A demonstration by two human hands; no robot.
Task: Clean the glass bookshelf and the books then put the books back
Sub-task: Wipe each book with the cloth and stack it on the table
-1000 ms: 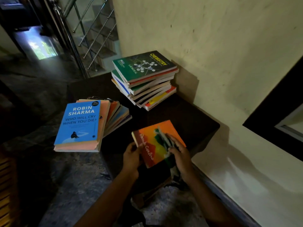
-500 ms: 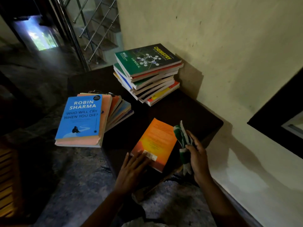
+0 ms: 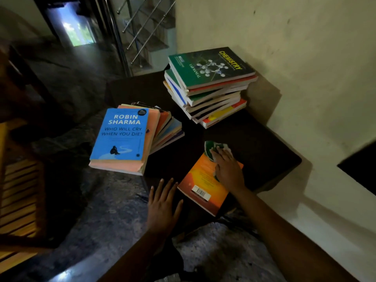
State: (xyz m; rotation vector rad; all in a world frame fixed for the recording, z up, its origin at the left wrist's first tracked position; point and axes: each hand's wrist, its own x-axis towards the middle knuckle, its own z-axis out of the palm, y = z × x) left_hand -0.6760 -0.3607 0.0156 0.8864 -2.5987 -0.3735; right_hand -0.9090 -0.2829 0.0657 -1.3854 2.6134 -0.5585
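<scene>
I have two hands in view and both are at the near end of the dark table. My right hand lies flat on the one cloth, a green and white rag, with the fingers stretched out and pressing it onto the far half of the orange book. I am not gripping the rag, only bearing down on it. My left hand is released, its five fingers spread and straight, palm down at the table's near edge just beside that book. I cannot tell whether my thumb touches the cover.

The orange book is the one book lying alone. It is back cover up, with its barcode towards me, and sits at a slant on the near corner of the table.

Beyond it stand two stacks, well apart from each other. The left stack is fanned out and overhangs the table's left edge, with a blue book by Robin Sharma on top. I count at least five books under it, but the lower edges blur together. The right stack sits against the pale wall and is topped by a green chemistry manual. About seven more lie beneath it, skewed at different angles, though I cannot fix the exact number.

A stair railing rises behind the table.
</scene>
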